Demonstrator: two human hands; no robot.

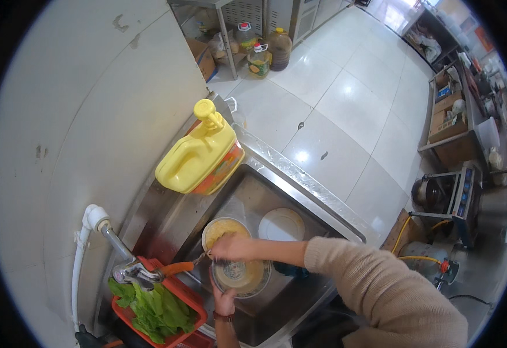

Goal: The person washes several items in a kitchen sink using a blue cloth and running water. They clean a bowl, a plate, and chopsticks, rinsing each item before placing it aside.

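My left hand (224, 301) grips the near rim of a round bowl (249, 282), its thumb over the edge. The bowl has a patterned bottom and is tilted over the sink basin. My right hand (232, 247) is blurred above that bowl's far rim, beside a second bowl (224, 226) with yellowish contents. A dark patch shows by its fingers, and I cannot tell whether it holds something. An orange tube (177, 269) from the metal faucet (133, 272) reaches towards my right hand. A white plate (282, 224) lies in the stainless steel sink (253, 191).
A yellow pump jug (199, 152) stands on the sink's far-left ledge. Leafy greens (157, 309) fill a red plastic basket (201, 317) at the lower left. Dark blue-green material (290, 269) lies under my right forearm. Oil jugs (260, 61) stand on the tiled floor.
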